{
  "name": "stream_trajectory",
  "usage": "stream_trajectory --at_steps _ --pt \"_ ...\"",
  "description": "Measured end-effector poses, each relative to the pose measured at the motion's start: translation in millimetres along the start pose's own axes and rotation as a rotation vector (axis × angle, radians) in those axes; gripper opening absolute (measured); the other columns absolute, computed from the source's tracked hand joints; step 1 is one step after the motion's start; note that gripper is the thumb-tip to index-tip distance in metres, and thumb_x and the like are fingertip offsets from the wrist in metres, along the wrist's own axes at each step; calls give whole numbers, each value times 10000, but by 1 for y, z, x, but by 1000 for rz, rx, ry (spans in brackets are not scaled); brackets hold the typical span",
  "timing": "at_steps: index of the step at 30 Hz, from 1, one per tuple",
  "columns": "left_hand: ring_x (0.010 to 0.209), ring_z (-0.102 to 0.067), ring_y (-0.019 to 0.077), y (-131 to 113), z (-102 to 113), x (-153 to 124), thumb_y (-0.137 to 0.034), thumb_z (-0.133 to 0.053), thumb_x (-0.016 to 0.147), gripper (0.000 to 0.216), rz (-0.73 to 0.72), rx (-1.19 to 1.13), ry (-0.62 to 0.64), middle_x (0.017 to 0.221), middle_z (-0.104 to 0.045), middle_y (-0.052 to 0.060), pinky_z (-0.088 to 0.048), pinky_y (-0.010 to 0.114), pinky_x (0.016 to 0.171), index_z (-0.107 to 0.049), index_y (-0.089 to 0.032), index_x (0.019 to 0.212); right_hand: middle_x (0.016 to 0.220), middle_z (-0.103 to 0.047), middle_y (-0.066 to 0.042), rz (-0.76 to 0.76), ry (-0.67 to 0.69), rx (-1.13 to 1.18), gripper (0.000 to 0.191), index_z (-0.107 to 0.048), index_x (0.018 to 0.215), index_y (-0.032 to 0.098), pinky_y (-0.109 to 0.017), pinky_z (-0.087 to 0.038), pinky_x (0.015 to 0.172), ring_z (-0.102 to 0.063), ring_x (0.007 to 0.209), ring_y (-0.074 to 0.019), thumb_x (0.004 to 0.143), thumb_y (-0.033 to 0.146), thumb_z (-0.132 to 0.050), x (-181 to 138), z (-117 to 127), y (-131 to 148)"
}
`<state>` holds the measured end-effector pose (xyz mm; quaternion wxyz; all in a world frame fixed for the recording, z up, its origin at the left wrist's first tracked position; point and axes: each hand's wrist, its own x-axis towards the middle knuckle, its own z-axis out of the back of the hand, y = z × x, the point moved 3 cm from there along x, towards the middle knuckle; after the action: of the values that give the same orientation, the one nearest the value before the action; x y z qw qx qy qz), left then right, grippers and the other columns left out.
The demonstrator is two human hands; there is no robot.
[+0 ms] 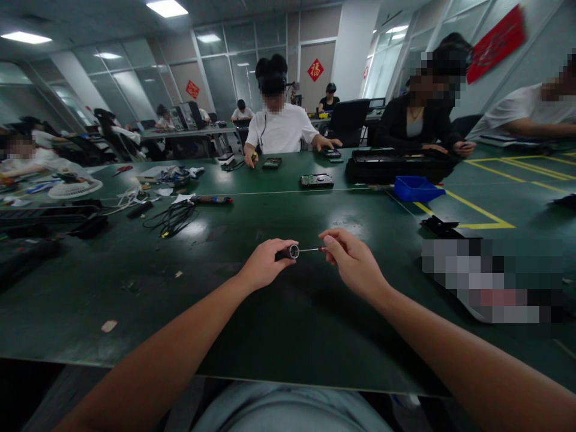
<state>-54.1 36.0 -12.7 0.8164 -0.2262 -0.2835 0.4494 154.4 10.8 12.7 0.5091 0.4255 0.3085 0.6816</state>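
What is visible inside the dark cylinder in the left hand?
The dark cylinder shows a pale-rimmed opening, dim inside; details are too small to identify. Its depths are hidden, and the left hand covers part of its body.

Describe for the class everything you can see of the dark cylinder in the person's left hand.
The dark cylinder looks short and nearly black, with a pale, metallic-looking ring around its near end, which appears hollow. It is held sideways over the green table, ringed end turned rightward and toward the camera. The left grip covers part of its body. A thin tool meets the ring's outline; whether it touches is unclear.
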Motion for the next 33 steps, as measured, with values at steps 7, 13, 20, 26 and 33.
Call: stream_trajectory --at_steps 7,13,20,26,33 --pt "1088 -611 232 -1 0 1 -232 -691 866 371 8 -5 -14 1163 -678 50 -442 405 1009 -651 -236 1234 878 -651 -34 26 -23 8 287 -584 1157 210 -340 -472 682 -626 760 -189 933 380 -528 0 0 0" --pt "1084 -610 222 1 0 0 -230 -690 868 365 3 -11 -13 1163 -677 45 -439 401 1005 -655 -239 1231 686 -558 16 -18 47 40 306 -611 1064 213 -316 -435 594 -564 635 -165 992 427 -404 0 -1 0" --pt "1091 -611 228 -3 1 0 -233 -689 870 369 -5 10 -20 1173 -681 46 -441 401 1007 -652 -236 1237 872 -655 -31 -6 -50 272 212 -606 1006 205 -352 -517 749 -635 776 -174 891 382 -581 2 0 -4" --pt "1135 -602 229 -6 -3 0 -239 -678 884 383 -49 8 -20 1215 -673 45 -428 411 1036 -632 -246 1264 809 -638 -31 -101 -104 530 281 -649 927 195 -371 -546 749 -620 725 -168 877 468 -609 8 -4 -13" --pt "1153 -601 221 -11 0 0 -229 -700 873 402 -139 16 -10 1257 -670 43 -405 414 1054 -628 -247 1268 681 -542 -5 -364 -118 815 186 -613 807 214 -362 -570 683 -540 604 -156 866 390 -623 14 -7 -25"
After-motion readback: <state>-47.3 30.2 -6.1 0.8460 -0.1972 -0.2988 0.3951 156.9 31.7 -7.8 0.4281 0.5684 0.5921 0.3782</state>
